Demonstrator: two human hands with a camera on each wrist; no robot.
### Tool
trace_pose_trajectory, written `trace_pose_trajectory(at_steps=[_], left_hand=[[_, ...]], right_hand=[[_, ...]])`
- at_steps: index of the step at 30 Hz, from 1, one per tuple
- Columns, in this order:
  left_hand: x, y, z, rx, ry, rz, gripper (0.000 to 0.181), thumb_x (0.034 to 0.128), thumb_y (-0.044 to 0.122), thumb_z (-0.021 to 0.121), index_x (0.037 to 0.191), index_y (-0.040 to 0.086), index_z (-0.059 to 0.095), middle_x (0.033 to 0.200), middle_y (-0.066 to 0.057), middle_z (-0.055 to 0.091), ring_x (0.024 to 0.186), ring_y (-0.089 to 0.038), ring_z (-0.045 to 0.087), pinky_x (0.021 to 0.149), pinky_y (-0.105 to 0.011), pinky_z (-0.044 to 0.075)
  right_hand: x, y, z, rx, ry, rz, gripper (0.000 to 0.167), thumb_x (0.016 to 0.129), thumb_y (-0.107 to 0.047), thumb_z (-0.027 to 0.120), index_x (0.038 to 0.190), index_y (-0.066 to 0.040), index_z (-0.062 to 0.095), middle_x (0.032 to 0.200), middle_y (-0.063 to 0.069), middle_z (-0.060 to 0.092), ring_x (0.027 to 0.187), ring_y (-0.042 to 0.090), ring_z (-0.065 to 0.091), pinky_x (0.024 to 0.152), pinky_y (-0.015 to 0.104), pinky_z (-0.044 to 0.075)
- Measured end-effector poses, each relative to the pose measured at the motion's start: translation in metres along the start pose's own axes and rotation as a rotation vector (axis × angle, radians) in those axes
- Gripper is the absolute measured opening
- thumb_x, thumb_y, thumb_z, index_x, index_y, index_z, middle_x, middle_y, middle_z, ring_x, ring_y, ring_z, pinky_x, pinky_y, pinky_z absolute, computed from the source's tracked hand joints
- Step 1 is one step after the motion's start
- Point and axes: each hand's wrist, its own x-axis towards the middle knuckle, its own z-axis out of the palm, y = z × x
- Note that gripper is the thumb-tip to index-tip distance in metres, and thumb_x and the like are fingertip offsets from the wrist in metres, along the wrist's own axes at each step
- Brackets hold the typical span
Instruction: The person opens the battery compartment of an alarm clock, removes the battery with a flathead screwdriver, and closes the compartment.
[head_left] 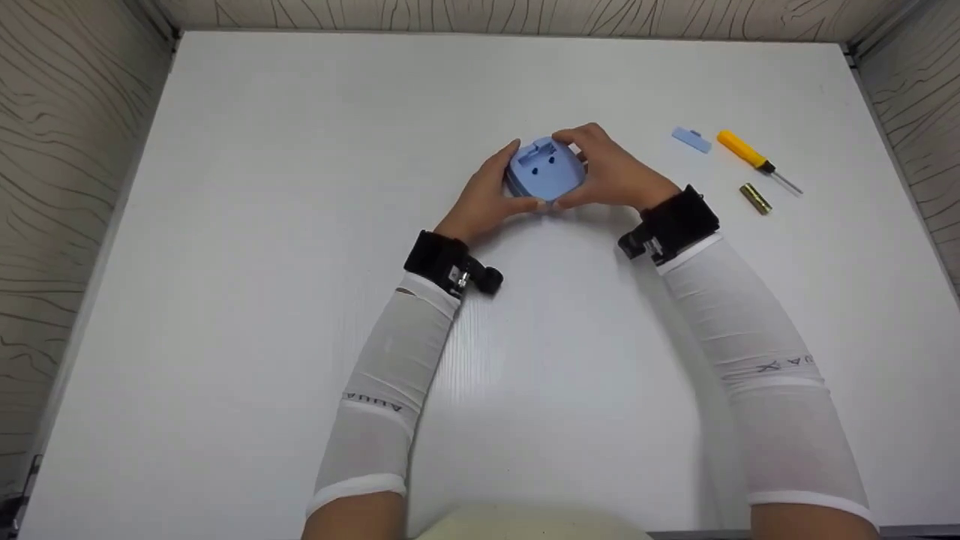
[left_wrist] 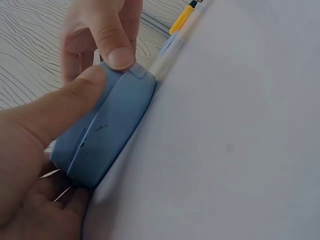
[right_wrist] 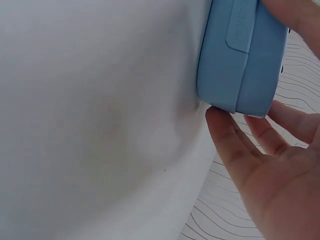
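Blue case sits on the white table, as I see it; left hand and right hand grip its opposite sides, fingers curled; probably light, stiff, slightly slick plastic; I'd hold the side walls, clear of the open compartment.

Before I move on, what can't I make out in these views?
- Underside of the blue device: head view, hidden by its own body.
- Raised lettering on the side tab: right wrist view, too blurred to read.
- Screwdriver tip: left wrist view, cut off by the top edge.
- Battery markings: head view, too small.
- Left hand: head view, some fingers behind the device.
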Motion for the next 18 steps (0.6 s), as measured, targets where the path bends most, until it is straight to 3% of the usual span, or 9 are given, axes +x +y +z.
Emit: trace_pose_trajectory(at_steps=[7,13,18], left_hand=[[0.0,-0.005,-0.006,-0.176,-0.019,0.03,0.093,0.0891,0.019,0.08,0.16,0.009,0.021,0.165,-0.008,0.027,0.15,-0.014,0.027,0.113,-0.012,0.024],[0.0,-0.009,-0.01,-0.226,-0.027,0.02,0.09,0.0904,0.015,0.078,0.162,0.011,0.023,0.165,-0.006,0.027,0.149,-0.009,0.028,0.109,-0.008,0.026],[-0.001,-0.009,-0.01,-0.246,-0.024,0.008,0.094,0.0889,0.015,0.079,0.162,0.012,0.02,0.166,-0.005,0.025,0.15,-0.009,0.027,0.11,-0.009,0.026]], right_hand=[[0.0,-0.012,0.008,-0.038,0.071,0.09,0.098,0.077,-0.022,0.088,0.155,0.0,0.033,0.147,0.023,0.035,0.129,0.036,0.044,0.112,0.05,0.038],[-0.001,-0.023,0.019,-0.043,0.121,0.15,0.098,0.078,-0.024,0.088,0.154,0.004,0.032,0.147,0.025,0.034,0.131,0.036,0.043,0.115,0.049,0.035],[-0.002,-0.032,0.03,-0.061,0.161,0.177,0.1,0.079,-0.03,0.087,0.151,0.01,0.03,0.142,0.028,0.033,0.121,0.035,0.046,0.11,0.046,0.039]])
